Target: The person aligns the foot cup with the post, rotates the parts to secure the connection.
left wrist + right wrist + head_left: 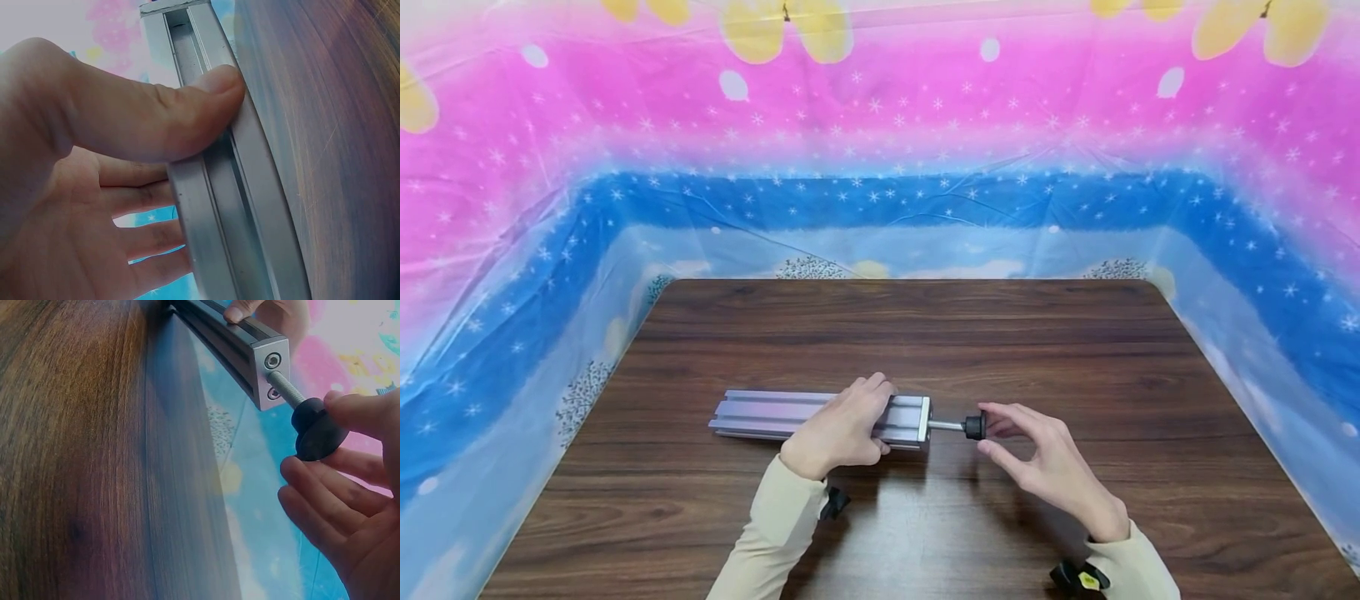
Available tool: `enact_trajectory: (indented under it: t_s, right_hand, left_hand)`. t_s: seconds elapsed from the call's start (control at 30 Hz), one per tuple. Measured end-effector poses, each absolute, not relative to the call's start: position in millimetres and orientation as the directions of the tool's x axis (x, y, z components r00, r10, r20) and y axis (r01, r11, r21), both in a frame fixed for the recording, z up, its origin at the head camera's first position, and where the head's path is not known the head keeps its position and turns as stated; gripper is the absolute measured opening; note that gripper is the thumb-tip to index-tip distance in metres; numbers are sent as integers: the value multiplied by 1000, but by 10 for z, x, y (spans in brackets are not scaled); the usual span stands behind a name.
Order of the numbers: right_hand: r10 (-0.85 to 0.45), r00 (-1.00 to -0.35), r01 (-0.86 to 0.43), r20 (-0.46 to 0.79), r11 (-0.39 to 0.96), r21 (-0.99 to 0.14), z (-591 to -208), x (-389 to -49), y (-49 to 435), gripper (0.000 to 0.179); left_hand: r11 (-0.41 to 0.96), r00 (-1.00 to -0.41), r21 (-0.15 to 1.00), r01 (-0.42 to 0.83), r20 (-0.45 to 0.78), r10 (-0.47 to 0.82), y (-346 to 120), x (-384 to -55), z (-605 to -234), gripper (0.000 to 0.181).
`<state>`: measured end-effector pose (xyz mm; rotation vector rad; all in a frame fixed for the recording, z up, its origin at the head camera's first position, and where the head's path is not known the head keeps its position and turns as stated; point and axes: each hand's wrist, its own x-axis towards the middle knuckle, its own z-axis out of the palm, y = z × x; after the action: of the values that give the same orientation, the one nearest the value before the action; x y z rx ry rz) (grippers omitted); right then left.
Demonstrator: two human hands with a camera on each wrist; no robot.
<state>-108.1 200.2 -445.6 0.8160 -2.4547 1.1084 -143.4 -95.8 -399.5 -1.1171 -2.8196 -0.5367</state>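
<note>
A slotted aluminium profile (775,412) lies sideways on the table. My left hand (846,425) grips it near its right end, thumb on the near side and fingers over the far side. From the end plate (272,362), which has two bolts, a threaded rod (286,389) sticks out to the right. On the rod's end sits a black levelling foot (320,431) with a round base. My right hand (1037,450) pinches the rim of that foot between thumb and fingers.
The dark wood-grain table (880,333) runs to a back edge with rounded corners. A pink and blue patterned cloth (880,200) hangs behind it and along both sides. Black straps sit at both wrists, the right strap (1078,575) with a yellow mark.
</note>
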Motion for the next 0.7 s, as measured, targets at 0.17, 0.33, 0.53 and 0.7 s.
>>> enact_trajectory:
  t_s: [0.17,0.33,0.53,0.7]
  right_hand:
    - [-358,-799,-598,484,558,-575,-4476,-1102,1993,33]
    - [-330,-849,-526,412,586,-616,-4471,-1111,1985,21]
    - [-349,-844,-536,408,582,-611,-4467,-1086,2003,45]
    - [-389,-786,-618,480,527,-583,-4469,-1082,2012,68]
  left_hand:
    - [675,-735,298,675,189,651,-955,-1441,-4009,53]
    - [673,-735,304,674,187,652,-955,-1443,-4011,54]
    - [674,-740,317,667,176,649,-954,-1449,-4007,54]
    - [681,-753,340,649,154,640,-951,-1456,-3998,55]
